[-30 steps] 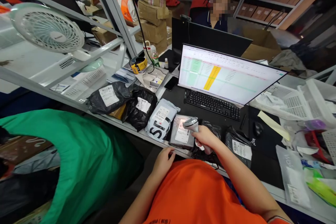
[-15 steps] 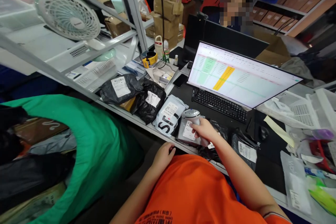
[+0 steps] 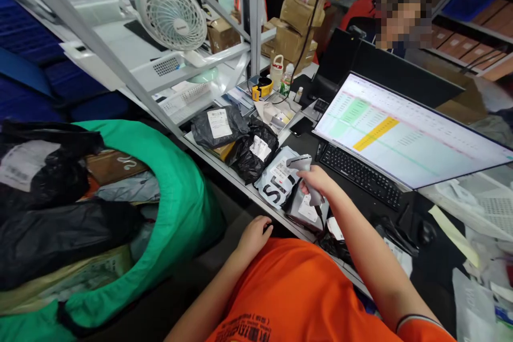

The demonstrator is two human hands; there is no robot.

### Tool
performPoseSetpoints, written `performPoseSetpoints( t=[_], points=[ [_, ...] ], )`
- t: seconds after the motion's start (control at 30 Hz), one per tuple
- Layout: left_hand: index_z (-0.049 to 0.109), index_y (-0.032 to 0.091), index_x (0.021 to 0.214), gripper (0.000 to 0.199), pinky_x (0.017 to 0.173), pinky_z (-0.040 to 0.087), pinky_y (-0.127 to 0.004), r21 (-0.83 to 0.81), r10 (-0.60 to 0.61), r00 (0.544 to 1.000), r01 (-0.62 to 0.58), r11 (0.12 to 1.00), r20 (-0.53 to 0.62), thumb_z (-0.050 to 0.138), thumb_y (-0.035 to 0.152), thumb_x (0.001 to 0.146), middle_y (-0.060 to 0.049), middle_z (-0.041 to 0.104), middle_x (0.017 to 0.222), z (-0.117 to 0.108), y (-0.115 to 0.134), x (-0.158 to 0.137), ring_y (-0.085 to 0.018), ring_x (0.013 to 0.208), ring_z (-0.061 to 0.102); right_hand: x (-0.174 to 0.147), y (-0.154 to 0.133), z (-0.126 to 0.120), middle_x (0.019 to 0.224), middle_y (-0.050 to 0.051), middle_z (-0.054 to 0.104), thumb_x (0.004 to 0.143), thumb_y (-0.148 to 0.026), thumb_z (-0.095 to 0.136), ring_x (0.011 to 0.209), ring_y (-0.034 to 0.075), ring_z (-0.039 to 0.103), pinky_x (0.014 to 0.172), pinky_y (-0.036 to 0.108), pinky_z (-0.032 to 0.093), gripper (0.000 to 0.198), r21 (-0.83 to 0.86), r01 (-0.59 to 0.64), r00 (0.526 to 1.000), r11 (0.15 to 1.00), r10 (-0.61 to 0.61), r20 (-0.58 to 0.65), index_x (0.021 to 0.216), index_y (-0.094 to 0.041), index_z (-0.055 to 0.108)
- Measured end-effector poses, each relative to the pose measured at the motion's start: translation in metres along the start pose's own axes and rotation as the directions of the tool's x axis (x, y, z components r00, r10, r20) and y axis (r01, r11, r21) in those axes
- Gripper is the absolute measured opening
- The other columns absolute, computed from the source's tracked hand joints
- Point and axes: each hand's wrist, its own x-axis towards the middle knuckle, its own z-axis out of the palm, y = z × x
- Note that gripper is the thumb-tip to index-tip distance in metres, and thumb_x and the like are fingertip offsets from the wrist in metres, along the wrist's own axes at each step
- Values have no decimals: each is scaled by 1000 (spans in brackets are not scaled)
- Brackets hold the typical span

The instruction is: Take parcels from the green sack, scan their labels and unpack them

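My right hand [image 3: 316, 181] is wrapped round the handle of a grey barcode scanner [image 3: 300, 161]. The scanner's head is over a light blue mailer bag [image 3: 269, 181] with big black letters and a white label. Under my right hand lies a grey parcel [image 3: 301, 208] with a label. My left hand [image 3: 255, 235] hangs in front of my orange shirt by the table edge, its thumb apart from loosely bent fingers and nothing in it. Further left along the edge are a crumpled black bag [image 3: 251, 163] and a dark grey bag [image 3: 214, 131], both labelled. My right forearm partly hides other black parcels.
On the left stands a green sack [image 3: 188, 208] full of parcels. A monitor [image 3: 385, 133] and a keyboard [image 3: 356, 173] are behind my right hand. A fan [image 3: 172, 13] stands on the left shelf. Across the table is another person.
My right hand has moved the scanner left, from above the grey parcel to above the light blue mailer bag. The camera view has turned left. My left hand stays near my waist.
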Motion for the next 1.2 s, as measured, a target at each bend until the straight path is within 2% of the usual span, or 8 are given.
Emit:
performPoseSetpoints(
  t=[0.1,0.23,0.33,0.43,0.6,0.83,1.03,1.2],
  points=[
    [68,16,104,22,91,49,-35,-2,-49,999,49,999,-8,52,25,93,-10,69,106,-3,-10,-3,-22,96,65,-4,3,8,51,3,62,85,-17,59,38,17,55,39,27,45,5,-67,-11,997,998,17,82,81,-14,59],
    [68,17,104,21,90,49,-35,-13,-63,998,63,998,-20,52,25,93,-10,68,106,-5,-18,-6,-23,96,66,-1,5,19,47,4,59,83,-18,59,38,18,55,39,26,45,11,-164,-1,998,987,11,61,73,-14,58],
    [67,18,105,20,89,50,-34,-31,-77,996,76,997,-36,52,25,93,-10,68,108,-7,-23,-7,-22,96,66,4,-1,27,49,3,61,85,-21,59,39,17,57,41,24,45,9,-183,28,999,983,-20,44,79,-15,59],
    [67,18,105,20,88,50,-34,-41,-103,994,101,994,-40,52,24,93,-10,68,109,-8,-27,-8,-22,96,66,10,-16,35,58,2,65,89,-27,59,44,15,60,43,22,47,11,-154,120,993,981,-118,23,87,-17,55],
    [67,18,106,20,89,49,-32,-31,-135,990,134,991,-47,53,23,93,-9,68,109,-9,-32,-13,-21,97,66,25,-57,52,61,2,66,88,-28,59,45,15,62,42,22,47,13,-153,277,959,949,-282,-12,85,-18,52],
    [67,17,107,21,90,48,-33,-60,-198,978,195,979,-63,53,23,93,-10,68,111,-13,-39,-18,-22,99,66,54,-102,74,52,3,61,84,-24,58,41,18,58,41,27,48,11,-285,247,967,926,-254,12,77,-16,57],
    [67,18,106,20,90,48,-32,-79,-217,973,211,974,-80,52,24,94,-10,68,112,-12,-46,-14,-22,98,66,60,-106,75,43,4,56,79,-21,58,37,16,55,40,25,44,18,-388,219,975,896,-213,58,62,-17,56],
    [67,17,105,20,90,48,-34,-44,-193,979,191,981,-62,52,24,94,-11,68,110,-16,-42,-9,-23,98,65,51,-103,70,51,6,62,81,-24,59,41,18,59,42,26,48,17,-398,241,969,885,-240,54,66,-16,57]
  ],
)
